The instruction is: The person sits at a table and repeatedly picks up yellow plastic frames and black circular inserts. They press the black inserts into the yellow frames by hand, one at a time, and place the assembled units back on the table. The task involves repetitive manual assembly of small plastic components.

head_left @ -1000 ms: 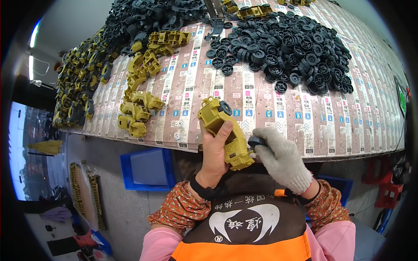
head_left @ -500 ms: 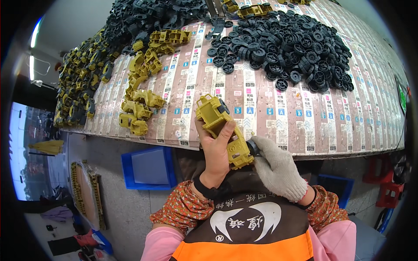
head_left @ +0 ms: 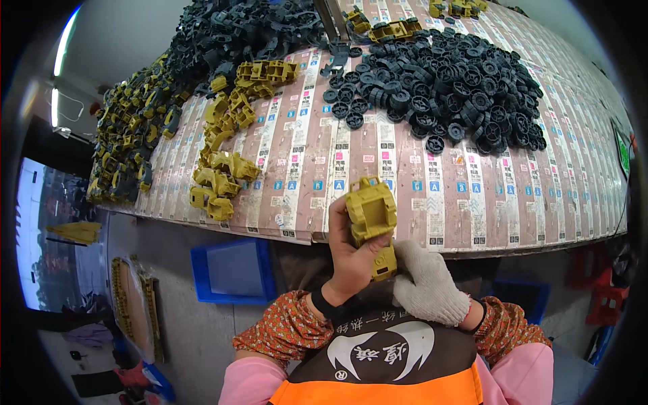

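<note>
"Two hands of ours meet at one yellow toy vehicle body [head_left: 371, 210], held up so that it overlaps the near edge of the table [head_left: 304, 209] in our view. Which has it?"

"Our bare left hand [head_left: 352, 260]. Its fingers close round the body's left side, and the thumb crosses the middle."

"And from our gloved right hand [head_left: 428, 285], which way does the body lie?"

"To the left, just beside it. We see the lower end nearest the glove, and the gloved fingers seem to touch that end's right edge."

"Do we find those fingers wide or narrow?"

"Bent and close together. Their tips are partly hidden by the body, so we cannot tell whether they hold anything."

"Which way does the body point?"

"Its long axis runs nearly up and down in our view, the lower end slightly to the right. The end with the raised loop points away from us; the other points back toward our apron [head_left: 388, 354]. An open recess faces up at us."

"What lies beyond?"

"We have a heap of dark wheels [head_left: 466, 91] off to the far right, and a row of yellow bodies [head_left: 224, 164] to the left."
</note>
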Available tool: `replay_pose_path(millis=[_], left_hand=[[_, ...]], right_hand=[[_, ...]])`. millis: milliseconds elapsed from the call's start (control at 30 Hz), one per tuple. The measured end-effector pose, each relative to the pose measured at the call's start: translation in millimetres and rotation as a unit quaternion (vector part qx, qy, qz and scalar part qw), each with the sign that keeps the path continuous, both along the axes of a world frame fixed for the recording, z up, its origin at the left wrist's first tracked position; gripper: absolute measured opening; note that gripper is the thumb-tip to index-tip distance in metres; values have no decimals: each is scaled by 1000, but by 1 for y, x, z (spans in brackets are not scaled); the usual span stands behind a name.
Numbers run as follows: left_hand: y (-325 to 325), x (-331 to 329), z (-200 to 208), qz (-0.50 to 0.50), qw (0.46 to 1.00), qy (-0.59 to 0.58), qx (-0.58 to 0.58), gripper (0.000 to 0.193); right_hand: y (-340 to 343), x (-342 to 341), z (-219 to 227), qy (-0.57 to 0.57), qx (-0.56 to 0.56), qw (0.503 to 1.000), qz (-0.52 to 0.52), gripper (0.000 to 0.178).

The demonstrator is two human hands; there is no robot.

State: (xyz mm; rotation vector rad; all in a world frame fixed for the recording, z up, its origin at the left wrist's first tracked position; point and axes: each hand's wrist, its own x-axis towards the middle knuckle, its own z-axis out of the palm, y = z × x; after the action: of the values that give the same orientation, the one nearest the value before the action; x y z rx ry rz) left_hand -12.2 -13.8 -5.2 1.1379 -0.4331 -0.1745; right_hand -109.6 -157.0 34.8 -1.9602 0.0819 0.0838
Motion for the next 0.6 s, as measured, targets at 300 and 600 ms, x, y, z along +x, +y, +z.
replay_pose_path(millis=[300,600], left_hand=[[13,36,27,-166,924,-140,315,72],[49,61,48,-310,899,308,44,90]], right_hand=[[-47,46,58,-199,-67,972,-105,43],[-83,31,25,93,201,974,-42,38]])
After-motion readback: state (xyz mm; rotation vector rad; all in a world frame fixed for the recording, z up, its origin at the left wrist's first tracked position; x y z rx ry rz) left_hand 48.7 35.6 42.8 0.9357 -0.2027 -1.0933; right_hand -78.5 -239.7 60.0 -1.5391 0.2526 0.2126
